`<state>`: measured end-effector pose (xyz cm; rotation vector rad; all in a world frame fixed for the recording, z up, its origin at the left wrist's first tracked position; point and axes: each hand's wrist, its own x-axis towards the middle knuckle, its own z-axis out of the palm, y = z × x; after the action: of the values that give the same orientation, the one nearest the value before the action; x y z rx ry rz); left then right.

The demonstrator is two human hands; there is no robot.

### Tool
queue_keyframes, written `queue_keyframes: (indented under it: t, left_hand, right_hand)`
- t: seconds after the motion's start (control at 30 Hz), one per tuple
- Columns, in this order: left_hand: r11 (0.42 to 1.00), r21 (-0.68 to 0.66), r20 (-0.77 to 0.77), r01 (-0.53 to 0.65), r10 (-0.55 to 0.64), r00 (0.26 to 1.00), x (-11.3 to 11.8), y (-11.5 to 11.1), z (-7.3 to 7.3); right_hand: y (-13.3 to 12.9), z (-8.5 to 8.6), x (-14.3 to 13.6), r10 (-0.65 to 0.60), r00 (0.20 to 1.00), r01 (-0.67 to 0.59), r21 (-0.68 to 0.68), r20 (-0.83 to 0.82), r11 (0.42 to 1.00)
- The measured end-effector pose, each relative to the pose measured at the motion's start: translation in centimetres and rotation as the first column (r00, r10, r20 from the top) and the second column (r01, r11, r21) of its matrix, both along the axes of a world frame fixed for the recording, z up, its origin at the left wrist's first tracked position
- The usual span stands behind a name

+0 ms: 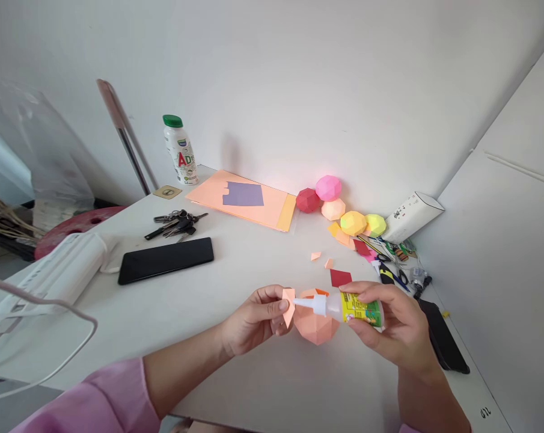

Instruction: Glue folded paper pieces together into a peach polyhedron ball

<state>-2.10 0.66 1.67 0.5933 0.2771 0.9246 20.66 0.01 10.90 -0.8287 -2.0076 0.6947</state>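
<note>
My left hand [260,319] pinches a small peach paper piece [288,305] between thumb and fingers. In my right hand [395,325] lies a glue bottle [362,308] with a yellow-green label, tipped sideways. Its white nozzle points left, and the tip meets the edge of the paper piece. Behind the bottle and just below it sits a peach faceted paper ball [315,331], partly hidden; an opening shows at its top. A dark red paper piece [341,278] and small peach scraps [329,263] lie beyond my hands on the table.
Several finished paper balls [328,188] stand by the wall near peach sheets [249,201]. At right lie a white tube-like box [413,216], scissors and a cutter [386,273], and a black case [443,337]. A phone [166,260], keys [177,224], bottle [180,150] and power strip [50,273] are left.
</note>
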Motion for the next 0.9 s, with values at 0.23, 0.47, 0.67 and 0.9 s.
queue_keyframes:
  t: [0.23, 0.47, 0.67, 0.9]
  left_hand:
    - [0.999, 0.033, -0.028, 0.009, -0.008, 1.0, 0.0, 0.0, 0.1]
    - [0.997, 0.073, -0.011, 0.006, -0.005, 1.0, 0.0, 0.0, -0.2]
    - [0.993, 0.118, -0.029, 0.031, -0.028, 0.999, 0.0, 0.0, 0.1]
    - [0.984, 0.174, -0.085, 0.024, -0.009, 0.996, 0.1, -0.1, -0.3]
  right_hand:
    - [-0.1, -0.1, -0.1, -0.026, 1.0, 0.026, 0.038, 0.006, 0.999]
    - [0.2, -0.5, -0.2, -0.049, 0.999, 0.049, 0.043, -0.006, 0.998]
    - [0.6, -0.2, 0.0, -0.134, 0.981, 0.13, -0.041, -0.14, 0.991]
    - [3.8, -0.9, 1.5, -0.332, 0.943, 0.321, -0.369, 0.035, 0.872]
